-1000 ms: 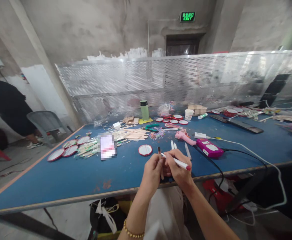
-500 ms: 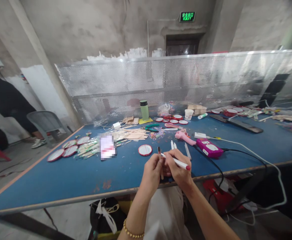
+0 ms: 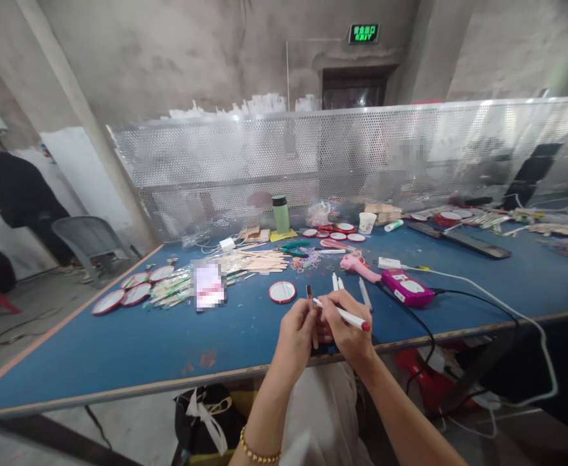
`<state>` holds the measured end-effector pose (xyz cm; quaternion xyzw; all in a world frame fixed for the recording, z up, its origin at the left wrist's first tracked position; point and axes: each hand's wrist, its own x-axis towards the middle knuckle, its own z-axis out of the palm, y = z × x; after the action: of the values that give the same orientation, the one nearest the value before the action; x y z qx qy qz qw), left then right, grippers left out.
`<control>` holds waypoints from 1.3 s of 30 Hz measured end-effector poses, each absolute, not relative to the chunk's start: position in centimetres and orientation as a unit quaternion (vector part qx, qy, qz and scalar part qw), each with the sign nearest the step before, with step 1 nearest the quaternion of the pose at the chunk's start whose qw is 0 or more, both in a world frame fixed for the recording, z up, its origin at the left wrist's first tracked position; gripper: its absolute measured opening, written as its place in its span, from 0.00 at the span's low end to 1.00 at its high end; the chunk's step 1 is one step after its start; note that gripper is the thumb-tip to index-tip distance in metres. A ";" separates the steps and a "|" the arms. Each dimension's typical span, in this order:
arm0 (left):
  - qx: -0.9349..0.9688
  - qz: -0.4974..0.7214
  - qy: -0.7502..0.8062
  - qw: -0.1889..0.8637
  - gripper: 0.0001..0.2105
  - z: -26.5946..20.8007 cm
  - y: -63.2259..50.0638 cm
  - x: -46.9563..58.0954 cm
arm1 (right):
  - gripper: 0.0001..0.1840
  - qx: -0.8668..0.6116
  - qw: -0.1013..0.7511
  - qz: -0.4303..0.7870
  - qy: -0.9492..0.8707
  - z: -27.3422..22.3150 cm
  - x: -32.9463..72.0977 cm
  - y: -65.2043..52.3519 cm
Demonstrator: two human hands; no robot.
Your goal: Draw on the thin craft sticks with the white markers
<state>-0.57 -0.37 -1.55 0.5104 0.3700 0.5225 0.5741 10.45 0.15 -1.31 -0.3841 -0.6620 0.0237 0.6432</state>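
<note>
Pinched upright in my left hand is a wooden craft stick with a dark tip. My right hand grips a white marker with a red end, its point against or very close to the stick. Both hands are close together above the table's front edge. Just beyond my left hand lies a round white disc with a red rim. Two white markers and another pale marker lie past my right hand.
On the blue table are a pink glue gun, a purple box with cables, pliers, wooden sticks, a green bottle and a paper cup. A perforated metal screen stands behind. A person is at far left.
My hands, the stick and the marker look almost unmoved. At far left, the person in dark clothing has shifted to the right and stands more upright.
</note>
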 end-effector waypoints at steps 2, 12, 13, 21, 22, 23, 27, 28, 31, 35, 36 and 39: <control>0.510 0.524 0.368 0.574 0.20 -1.5 -0.4 -0.6 | 0.13 -0.388 0.639 0.022 -0.664 -1.3 10.4 0.2; 0.512 0.527 0.369 0.569 0.20 -1.4 -0.5 -0.5 | 0.12 -0.390 0.647 0.022 -0.655 -1.4 10.4 0.1; 0.512 0.526 0.369 0.570 0.20 -1.4 -0.4 -0.5 | 0.12 -0.391 0.645 0.022 -0.656 -1.4 10.4 0.1; 0.512 0.531 0.365 0.568 0.20 -1.2 -0.6 -0.5 | 0.12 -0.384 0.644 0.020 -0.661 -1.5 10.4 0.3; 0.512 0.530 0.364 0.569 0.20 -1.2 -0.6 -0.5 | 0.12 -0.384 0.645 0.020 -0.660 -1.5 10.4 0.3; 0.512 0.529 0.364 0.570 0.19 -1.2 -0.6 -0.5 | 0.12 -0.384 0.647 0.019 -0.658 -1.5 10.4 0.3; 0.507 0.525 0.367 0.577 0.20 -1.2 -0.6 -0.5 | 0.12 -0.390 0.652 0.016 -0.650 -1.5 10.5 0.1; 0.507 0.526 0.368 0.575 0.20 -1.3 -0.5 -0.5 | 0.12 -0.391 0.650 0.018 -0.651 -1.5 10.5 0.1; 0.508 0.531 0.370 0.568 0.20 -1.2 -0.5 -0.5 | 0.13 -0.395 0.641 0.024 -0.658 -1.5 10.5 0.1; 0.509 0.529 0.376 0.565 0.20 -1.1 -0.5 -0.4 | 0.12 -0.388 0.642 0.026 -0.661 -1.5 10.4 0.3; 0.509 0.530 0.378 0.563 0.20 -1.2 -0.5 -0.4 | 0.12 -0.386 0.643 0.025 -0.661 -1.5 10.4 0.3; 0.510 0.532 0.376 0.562 0.20 -1.3 -0.5 -0.4 | 0.13 -0.389 0.641 0.028 -0.661 -1.4 10.4 0.2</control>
<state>-0.35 -0.50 -1.31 0.5096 0.3762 0.5324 0.5615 10.42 0.18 -1.39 -0.3890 -0.6609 0.0276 0.6412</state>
